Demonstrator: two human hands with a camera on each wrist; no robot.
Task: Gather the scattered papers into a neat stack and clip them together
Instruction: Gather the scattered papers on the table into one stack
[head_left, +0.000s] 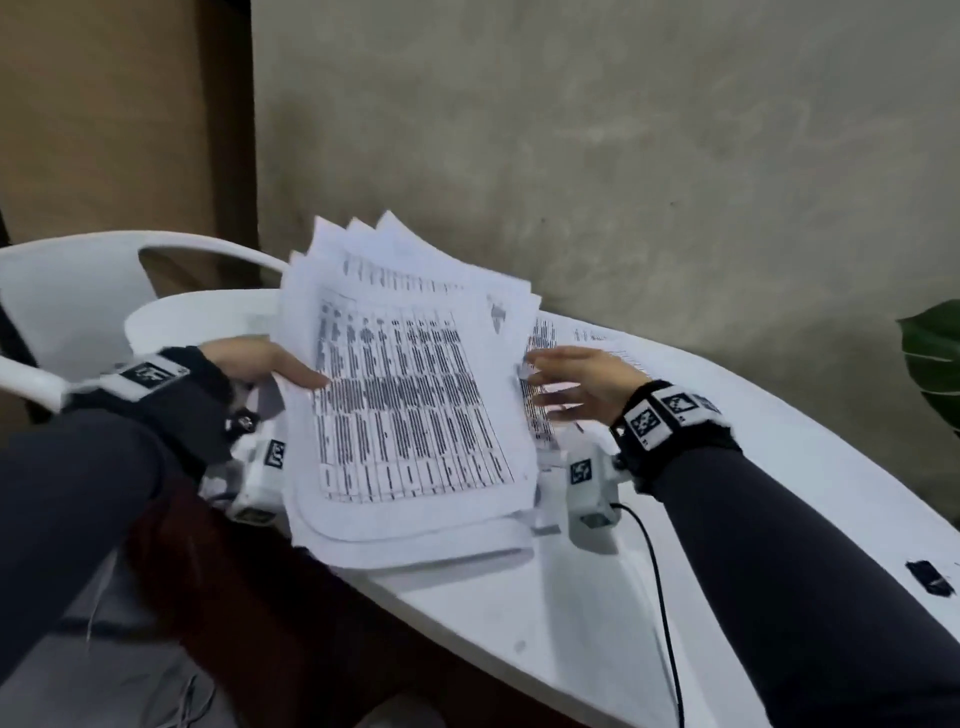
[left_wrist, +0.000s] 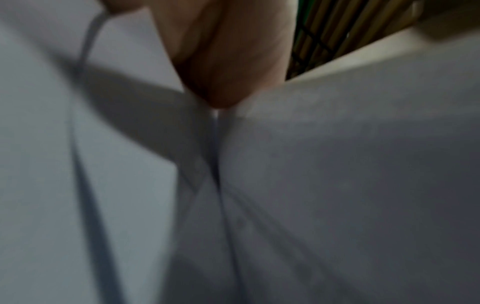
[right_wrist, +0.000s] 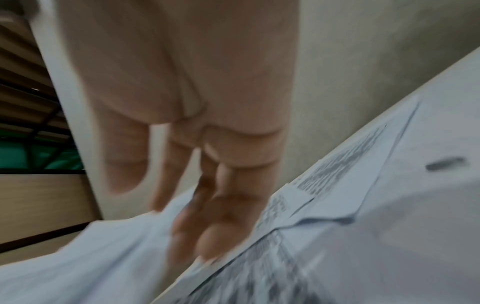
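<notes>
A fanned bundle of printed papers (head_left: 410, 395) is lifted at a tilt over the near edge of the white table (head_left: 623, 597). My left hand (head_left: 270, 364) grips its left edge, thumb on the top sheet; the left wrist view shows fingers (left_wrist: 228, 67) under blurred white sheets (left_wrist: 337, 164). My right hand (head_left: 566, 384) is at the bundle's right edge, fingers straight and spread, touching the sheets. In the right wrist view the fingers (right_wrist: 207, 216) lie against paper edges (right_wrist: 311, 205). More printed sheets (head_left: 592, 332) lie flat on the table behind it. A small dark clip (head_left: 930, 577) lies at the table's right.
A white plastic chair (head_left: 78, 291) stands at the left beyond the table. A grey wall (head_left: 623, 156) rises behind, with a green leaf (head_left: 935, 358) at the right. A black cable (head_left: 660, 597) runs from my right wrist camera across the table.
</notes>
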